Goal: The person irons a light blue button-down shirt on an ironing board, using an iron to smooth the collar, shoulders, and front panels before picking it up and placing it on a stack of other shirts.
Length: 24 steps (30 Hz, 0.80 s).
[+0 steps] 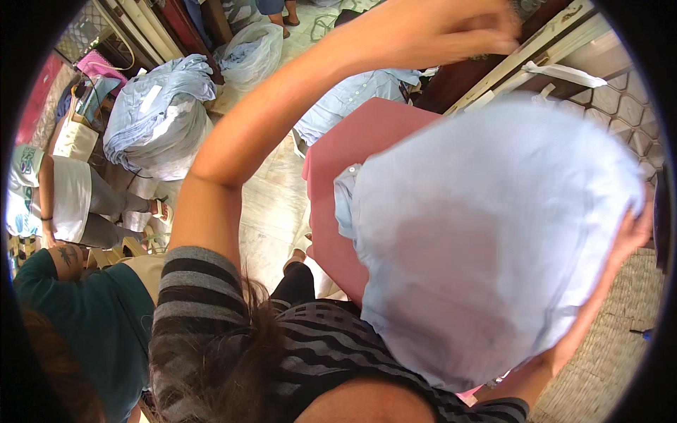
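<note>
Fingers of the right hand (636,229) grip the right side of a light-blue, thin cloth garment (493,240).

Head view: the blurred garment hangs spread over the dusty-red, cloth-covered desk (338,204), hiding its right edge; the raised left hand (469,29) shows past the desk's far edge, fingers bent and blurred; whether they grip anything, I cannot tell.

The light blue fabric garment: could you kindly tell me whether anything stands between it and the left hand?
Nothing visible stands between the left hand and the light blue fabric garment; the long, pale rail showing near the gap appears to be background.
</note>
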### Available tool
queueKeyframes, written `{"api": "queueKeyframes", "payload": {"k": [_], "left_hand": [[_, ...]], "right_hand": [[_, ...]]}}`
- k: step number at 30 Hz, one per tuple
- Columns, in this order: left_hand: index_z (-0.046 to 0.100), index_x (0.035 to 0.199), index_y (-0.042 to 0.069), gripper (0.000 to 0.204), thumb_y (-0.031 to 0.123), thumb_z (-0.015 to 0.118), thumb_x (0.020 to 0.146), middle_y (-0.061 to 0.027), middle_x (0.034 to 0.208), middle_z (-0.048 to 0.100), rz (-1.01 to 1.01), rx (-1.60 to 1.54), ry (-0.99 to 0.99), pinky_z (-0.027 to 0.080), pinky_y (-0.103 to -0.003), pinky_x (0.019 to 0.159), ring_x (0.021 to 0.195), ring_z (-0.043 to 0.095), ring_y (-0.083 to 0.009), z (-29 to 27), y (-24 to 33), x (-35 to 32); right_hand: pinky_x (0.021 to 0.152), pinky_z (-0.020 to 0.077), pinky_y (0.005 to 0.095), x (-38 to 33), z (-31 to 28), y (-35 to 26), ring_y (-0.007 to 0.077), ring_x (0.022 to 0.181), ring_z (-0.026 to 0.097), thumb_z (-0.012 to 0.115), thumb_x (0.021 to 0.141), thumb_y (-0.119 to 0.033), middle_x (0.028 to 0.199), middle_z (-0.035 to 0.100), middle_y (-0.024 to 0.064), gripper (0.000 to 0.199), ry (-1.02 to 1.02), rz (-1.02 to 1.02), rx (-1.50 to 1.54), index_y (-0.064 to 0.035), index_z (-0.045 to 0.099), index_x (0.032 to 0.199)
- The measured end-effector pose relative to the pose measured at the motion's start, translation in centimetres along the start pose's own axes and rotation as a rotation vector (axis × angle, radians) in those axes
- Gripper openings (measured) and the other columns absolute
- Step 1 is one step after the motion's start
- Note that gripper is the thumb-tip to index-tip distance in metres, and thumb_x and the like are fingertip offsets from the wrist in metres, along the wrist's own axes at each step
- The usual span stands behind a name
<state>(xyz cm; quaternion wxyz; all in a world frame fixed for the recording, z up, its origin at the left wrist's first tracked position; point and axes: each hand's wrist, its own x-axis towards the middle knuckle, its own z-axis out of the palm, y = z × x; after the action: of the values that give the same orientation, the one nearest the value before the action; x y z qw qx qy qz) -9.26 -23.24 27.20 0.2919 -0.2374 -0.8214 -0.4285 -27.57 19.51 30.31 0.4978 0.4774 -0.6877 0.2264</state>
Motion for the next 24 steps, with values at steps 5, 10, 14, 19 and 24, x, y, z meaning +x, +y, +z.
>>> {"api": "queueKeyframes", "payload": {"k": [5, 10, 14, 19, 24], "left_hand": [[0.067, 0.098, 0.006, 0.022, 0.021, 0.072, 0.084, -0.0125, 0.072, 0.064, -0.450, 0.418, 0.065, 0.049, -0.040, 0.063, 0.067, 0.062, -0.0297, -0.8, -24.8, -17.1], [0.063, 0.116, 0.016, 0.043, 0.014, 0.073, 0.074, -0.0087, 0.115, 0.063, -0.588, 0.704, -0.106, 0.049, -0.043, 0.082, 0.104, 0.059, -0.0309, 2.0, -35.4, -28.9], [0.059, 0.125, 0.022, 0.054, 0.012, 0.069, 0.073, -0.0052, 0.123, 0.058, -0.470, 0.759, -0.097, 0.043, -0.047, 0.093, 0.118, 0.052, -0.0278, 3.8, -38.0, -30.8], [0.056, 0.107, 0.012, 0.029, 0.013, 0.062, 0.079, -0.0074, 0.105, 0.060, -0.274, 0.790, -0.065, 0.041, -0.046, 0.091, 0.106, 0.056, -0.0274, 3.2, -41.1, -29.2], [0.050, 0.084, 0.010, 0.013, 0.016, 0.060, 0.079, -0.0133, 0.079, 0.059, -0.291, 0.559, -0.090, 0.041, -0.045, 0.076, 0.081, 0.059, -0.0339, 3.1, -39.0, -26.4]], "right_hand": [[0.099, 0.0446, 0.0446, -16.9, 5.9, -7.2, 0.0388, 0.117, 0.055, 0.068, 0.078, 0.003, 0.122, 0.058, 0.0200, 0.050, -0.801, 0.416, 0.018, -0.0009, 0.056, 0.126], [0.110, 0.0305, 0.0502, -28.8, 6.7, -11.5, 0.0382, 0.133, 0.041, 0.064, 0.086, -0.020, 0.146, 0.042, 0.0182, 0.061, -0.986, 0.568, -0.505, -0.0116, 0.045, 0.143], [0.111, 0.0284, 0.0511, -27.5, 7.1, -12.5, 0.0377, 0.135, 0.039, 0.064, 0.088, -0.028, 0.149, 0.041, 0.0168, 0.060, -0.957, 0.627, -0.469, -0.0132, 0.045, 0.143], [0.108, 0.0322, 0.0517, -26.1, 8.1, -13.0, 0.0406, 0.131, 0.041, 0.063, 0.088, -0.031, 0.142, 0.045, 0.0204, 0.058, -0.934, 0.633, -0.450, -0.0070, 0.048, 0.139], [0.108, 0.0326, 0.0509, -25.2, 8.5, -13.3, 0.0400, 0.131, 0.041, 0.062, 0.090, -0.030, 0.143, 0.044, 0.0203, 0.055, -0.971, 0.648, -0.454, -0.0066, 0.048, 0.138]]}}
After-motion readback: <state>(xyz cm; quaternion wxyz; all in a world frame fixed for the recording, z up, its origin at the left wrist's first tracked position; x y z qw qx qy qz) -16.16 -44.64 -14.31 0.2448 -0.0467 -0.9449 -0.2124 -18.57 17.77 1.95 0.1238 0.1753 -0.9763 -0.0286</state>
